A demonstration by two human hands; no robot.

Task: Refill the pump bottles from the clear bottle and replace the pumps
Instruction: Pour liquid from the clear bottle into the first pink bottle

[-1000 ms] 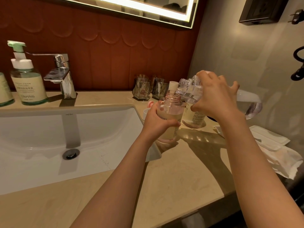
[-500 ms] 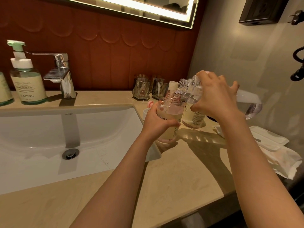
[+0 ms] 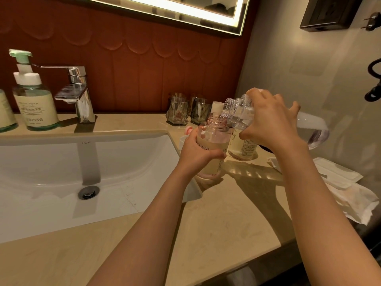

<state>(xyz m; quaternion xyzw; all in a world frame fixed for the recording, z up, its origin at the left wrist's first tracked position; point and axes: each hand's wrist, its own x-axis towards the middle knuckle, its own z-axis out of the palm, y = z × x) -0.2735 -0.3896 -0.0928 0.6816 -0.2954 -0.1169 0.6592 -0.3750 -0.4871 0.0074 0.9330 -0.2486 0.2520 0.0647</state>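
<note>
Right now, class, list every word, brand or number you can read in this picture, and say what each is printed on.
"HEGII": on the rim of the sink.
"APING": the end of a word on the label of the green pump bottle; the lines above it are too blurred to read.
"CLOUDS": on the pink bottle that the left hand grips; the hand hides what comes before it.
Small print on the pale bottle behind: too small to read.

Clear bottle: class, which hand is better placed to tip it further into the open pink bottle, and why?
Right. The right hand grips the clear bottle, tilted with its mouth just above the open neck of the pink bottle. The left hand grips that bottle, steadying it.
</note>
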